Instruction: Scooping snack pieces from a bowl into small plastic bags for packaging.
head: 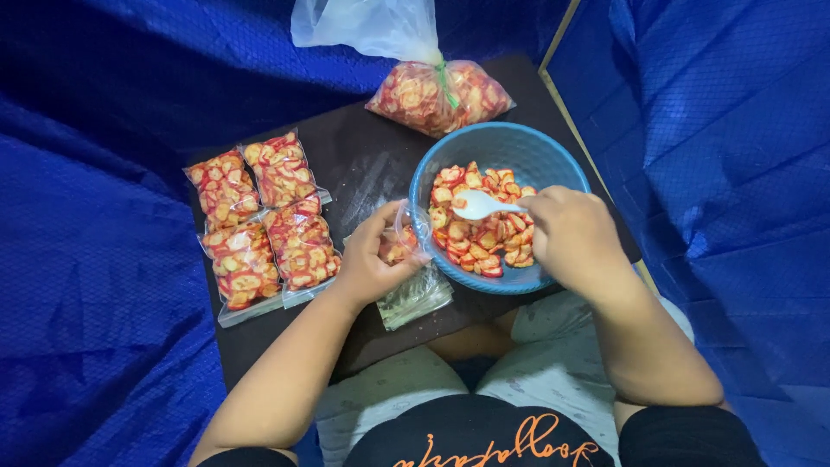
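Surroundings: Blue tarpaulin (112, 259) covered the space on every side, and a small dark tabletop (363, 156) sat in the middle over the person's lap.
Bowl: A round blue plastic bowl (519, 143) stood on the right part of the tabletop, partly filled with red-and-yellow sliced snack chips (484, 242).
Right hand: The right hand (571, 238) hovered over the bowl's near right side, its fingers pressed together around the handle of a white plastic spoon (478, 205), whose scoop lay over the chips.
Left hand: The left hand (372, 255) was just beside the bowl's left rim, its fingers pinching the mouth of a small clear bag (411, 235) that held a few chips and touched the rim.
Empty bags: A stack of flat clear bags (419, 298) lay on the tabletop under the left hand.
Filled packs: Four sealed clear packs (264, 216) of the same chips lay in two rows at the left, touching one another.
Bulk bag: A large clear bag (437, 91) of chips, tied with a green band, rested behind the bowl.
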